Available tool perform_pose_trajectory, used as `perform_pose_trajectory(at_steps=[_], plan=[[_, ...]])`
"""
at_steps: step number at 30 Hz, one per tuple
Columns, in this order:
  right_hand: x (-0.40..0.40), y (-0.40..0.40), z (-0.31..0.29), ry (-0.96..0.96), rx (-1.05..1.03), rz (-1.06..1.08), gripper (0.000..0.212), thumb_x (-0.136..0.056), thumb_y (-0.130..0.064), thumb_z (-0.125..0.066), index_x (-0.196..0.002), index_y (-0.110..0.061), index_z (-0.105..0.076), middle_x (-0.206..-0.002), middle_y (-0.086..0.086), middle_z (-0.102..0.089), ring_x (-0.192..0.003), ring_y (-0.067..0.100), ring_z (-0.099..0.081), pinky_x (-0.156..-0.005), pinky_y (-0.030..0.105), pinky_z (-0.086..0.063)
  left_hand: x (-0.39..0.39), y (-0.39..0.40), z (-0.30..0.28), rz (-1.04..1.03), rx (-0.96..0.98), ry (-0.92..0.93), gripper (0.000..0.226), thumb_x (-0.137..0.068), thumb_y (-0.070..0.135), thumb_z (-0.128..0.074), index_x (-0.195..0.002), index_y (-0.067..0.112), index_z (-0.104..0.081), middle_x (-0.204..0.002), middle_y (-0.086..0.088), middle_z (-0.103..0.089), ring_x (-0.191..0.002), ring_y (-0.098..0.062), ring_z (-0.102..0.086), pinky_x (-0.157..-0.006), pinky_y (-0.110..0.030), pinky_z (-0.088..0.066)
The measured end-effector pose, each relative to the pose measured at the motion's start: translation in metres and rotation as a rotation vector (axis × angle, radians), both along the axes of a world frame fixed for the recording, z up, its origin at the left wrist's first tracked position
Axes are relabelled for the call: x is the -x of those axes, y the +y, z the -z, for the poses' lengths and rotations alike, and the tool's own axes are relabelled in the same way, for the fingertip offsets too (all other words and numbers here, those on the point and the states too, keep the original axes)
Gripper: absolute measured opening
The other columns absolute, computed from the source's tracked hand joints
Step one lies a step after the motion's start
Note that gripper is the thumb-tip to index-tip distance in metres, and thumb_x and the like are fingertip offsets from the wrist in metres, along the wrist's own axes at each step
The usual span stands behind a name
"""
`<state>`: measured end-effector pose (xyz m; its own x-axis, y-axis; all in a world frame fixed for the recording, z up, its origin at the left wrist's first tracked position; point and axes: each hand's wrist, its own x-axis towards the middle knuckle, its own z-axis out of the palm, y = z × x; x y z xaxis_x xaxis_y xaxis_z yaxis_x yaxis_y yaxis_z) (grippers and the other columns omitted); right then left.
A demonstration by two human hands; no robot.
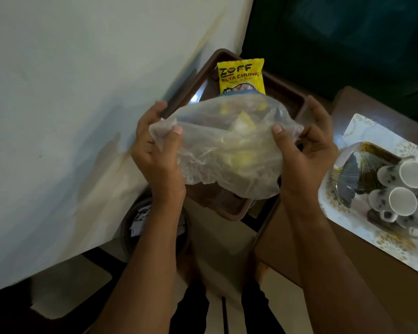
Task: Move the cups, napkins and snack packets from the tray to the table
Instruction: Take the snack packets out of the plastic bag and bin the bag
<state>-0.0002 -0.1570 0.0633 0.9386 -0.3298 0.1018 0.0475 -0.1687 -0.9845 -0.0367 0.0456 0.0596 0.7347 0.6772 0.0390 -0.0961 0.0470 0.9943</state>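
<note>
While gripped by left hand (155, 150) and right hand (304, 153) at opposite ends, clear bag (227, 150) hangs crosswise above brown tray (297, 102); desk (287, 237) lies rightward, nearer right hand.

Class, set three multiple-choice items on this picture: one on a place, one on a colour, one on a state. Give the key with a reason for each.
1. Where does the yellow packet lie?
A. in the brown tray
B. on the white tray
C. on the floor

2. What colour are the cups' insides?
A. red
B. white
C. green

3. What holds the clear bag?
A. no hand
B. left hand only
C. both hands

Key: 1 A, brown rim surrounds it. 2 B, the openings show white. 3 C, the left hand and right hand each grip an edge.
</note>
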Motion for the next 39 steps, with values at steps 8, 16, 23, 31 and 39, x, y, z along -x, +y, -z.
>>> perform_pose_trajectory(at_steps=[8,16,23,31,39], plan=[[0.012,0.012,-0.016,0.082,-0.116,-0.143,0.020,-0.094,-0.014,-0.076,-0.102,0.000,-0.065,-0.093,0.005,-0.071,-0.085,0.015,-0.072,-0.071,0.026,-0.057,0.008,0.005,-0.010,0.003,-0.076,0.169,0.007,-0.096,0.018,-0.074,-0.096,0.011,-0.074,-0.081,0.012,-0.073,-0.080,-0.005,-0.071,-0.074,-0.028,-0.059],[0.013,0.014,-0.011,0.230,0.116,-0.400,0.102,-0.076,-0.002,-0.091,-0.154,-0.004,-0.025,-0.137,-0.024,-0.056,-0.116,0.001,-0.067,-0.091,0.031,-0.063,0.019,0.025,0.002,0.206,-0.281,0.341,0.064,-0.083,0.010,-0.076,-0.143,0.008,-0.055,-0.135,-0.011,-0.066,-0.123,-0.023,-0.067,-0.096,-0.044,-0.062],[0.026,0.052,0.000,0.169,0.768,-0.089,0.038,-0.075,-0.008,-0.069,-0.111,-0.006,-0.056,-0.087,0.002,-0.061,-0.073,0.026,-0.061,-0.060,0.037,-0.051,0.024,-0.019,-0.012,0.139,-0.510,0.330,0.062,-0.081,0.007,-0.081,-0.137,0.000,-0.055,-0.129,-0.003,-0.064,-0.112,0.005,-0.053,-0.085,0.000,-0.049],[0.028,0.058,0.014,0.138,0.499,-0.453,0.041,-0.083,-0.020,-0.073,-0.122,-0.009,-0.073,-0.115,0.003,-0.069,-0.101,0.017,-0.066,-0.083,0.041,-0.059,0.027,-0.033,-0.013,0.240,-0.064,0.326,0.076,-0.086,0.009,-0.077,-0.154,0.018,-0.043,-0.139,0.000,-0.062,-0.115,-0.005,-0.067,-0.093,-0.034,-0.063],[0.025,0.049,0.005,0.468,-0.038,-0.339,0.038,-0.077,-0.018,-0.080,-0.112,-0.014,-0.067,-0.100,0.002,-0.072,-0.095,0.017,-0.071,-0.072,0.040,-0.060,0.031,-0.007,-0.004,0.281,0.488,0.193,0.060,-0.086,-0.009,-0.070,-0.136,0.021,-0.058,-0.126,-0.006,-0.070,-0.118,-0.028,-0.071,-0.090,-0.050,-0.063]])
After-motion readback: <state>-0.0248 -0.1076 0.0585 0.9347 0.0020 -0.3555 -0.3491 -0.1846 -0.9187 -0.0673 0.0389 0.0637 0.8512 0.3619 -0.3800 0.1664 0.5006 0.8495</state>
